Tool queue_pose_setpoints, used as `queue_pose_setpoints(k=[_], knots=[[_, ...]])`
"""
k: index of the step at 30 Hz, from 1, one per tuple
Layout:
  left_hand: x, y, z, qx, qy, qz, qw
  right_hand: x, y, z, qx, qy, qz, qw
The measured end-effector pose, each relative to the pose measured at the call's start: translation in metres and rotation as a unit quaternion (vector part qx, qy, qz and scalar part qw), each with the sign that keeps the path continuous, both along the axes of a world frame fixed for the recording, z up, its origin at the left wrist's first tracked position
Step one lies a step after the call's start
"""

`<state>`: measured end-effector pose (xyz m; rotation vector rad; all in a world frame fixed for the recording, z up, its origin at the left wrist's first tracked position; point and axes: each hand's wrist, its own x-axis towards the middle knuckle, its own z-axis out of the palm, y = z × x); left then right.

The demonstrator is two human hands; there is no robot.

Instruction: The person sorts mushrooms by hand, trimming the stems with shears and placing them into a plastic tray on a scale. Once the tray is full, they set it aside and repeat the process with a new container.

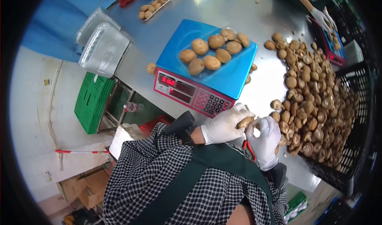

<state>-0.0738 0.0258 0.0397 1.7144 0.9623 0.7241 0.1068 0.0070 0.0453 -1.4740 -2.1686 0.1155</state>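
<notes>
My left hand [226,125], in a white glove, has its fingers closed round a brown mushroom [245,122] just below the scale. Close beside it on the right is my gloved right hand [264,139], its fingers bent together near the mushroom; red handles [249,150] show against its palm side, and whether they are gripped is unclear. The pink scale [185,92] with a blue plate [171,57] reads 0.160. On that plate, several mushrooms [212,62] rest in a clear-wrapped tray. A large heap of mushrooms [306,105] lies to the right of my hands.
A black crate [364,105] borders the heap. Clear trays [104,49] are stacked at the left table edge, above green crates [92,101]. A filled tray [154,7] lies at the back. A co-worker's gloved hands [323,20] are at a second scale [332,44].
</notes>
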Motion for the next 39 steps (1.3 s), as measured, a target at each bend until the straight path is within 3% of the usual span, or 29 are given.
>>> queue_pose_setpoints(k=[3, 5, 7, 9, 11, 13, 15, 17, 19, 22, 23, 25, 27, 28, 31, 35, 39], knots=[[-0.022, 0.000, -0.005, 0.004, 0.002, 0.005, 1.000, 0.010, 0.004, -0.001, -0.053, -0.029, -0.075, 0.995], [-0.036, -0.001, -0.003, -0.007, 0.001, 0.013, 1.000, 0.023, 0.006, -0.009, -0.161, 0.037, -0.053, 0.985], [-0.042, 0.001, -0.007, 0.019, -0.049, 0.028, 0.998, 0.021, 0.004, -0.014, -0.353, 0.294, -0.037, 0.888], [-0.048, 0.006, 0.000, 0.019, -0.052, 0.023, 0.998, -0.010, 0.009, 0.006, -0.394, 0.392, 0.002, 0.832], [-0.055, 0.009, 0.004, 0.020, -0.056, 0.006, 0.998, -0.024, 0.012, 0.014, -0.406, 0.387, -0.006, 0.828], [-0.064, 0.015, -0.001, 0.097, -0.051, 0.014, 0.994, -0.031, 0.020, 0.006, -0.527, 0.449, 0.048, 0.720], [-0.078, 0.021, -0.002, 0.081, -0.015, -0.024, 0.996, -0.046, 0.028, 0.008, -0.526, 0.420, 0.038, 0.739], [-0.092, 0.028, -0.002, 0.154, -0.027, 0.000, 0.988, -0.054, 0.030, 0.000, -0.479, 0.475, 0.026, 0.737], [-0.114, 0.037, 0.005, 0.077, -0.087, 0.029, 0.993, -0.059, 0.037, 0.007, -0.476, 0.478, 0.004, 0.739], [-0.151, 0.059, 0.010, 0.209, 0.042, 0.155, 0.965, -0.066, 0.056, 0.011, -0.446, 0.476, -0.021, 0.758], [-0.160, 0.065, 0.010, 0.259, 0.087, 0.185, 0.944, -0.076, 0.065, 0.026, -0.433, 0.442, -0.034, 0.785], [-0.167, 0.076, 0.002, 0.237, 0.125, 0.188, 0.945, -0.085, 0.086, 0.017, -0.315, 0.402, -0.014, 0.860], [-0.166, 0.084, -0.004, 0.272, 0.157, 0.174, 0.933, -0.097, 0.111, 0.014, -0.126, 0.220, 0.010, 0.967], [-0.165, 0.086, -0.006, 0.275, 0.154, 0.172, 0.933, -0.108, 0.124, 0.013, -0.034, 0.189, 0.025, 0.981], [-0.160, 0.087, -0.014, 0.337, 0.239, 0.182, 0.892, -0.131, 0.142, 0.024, 0.023, -0.025, 0.009, 0.999], [-0.158, 0.086, -0.020, 0.308, 0.230, 0.164, 0.909, -0.128, 0.155, 0.001, 0.011, -0.065, 0.103, 0.992], [-0.157, 0.086, -0.021, 0.287, 0.178, 0.163, 0.927, -0.118, 0.155, 0.012, -0.006, -0.132, 0.157, 0.979]])
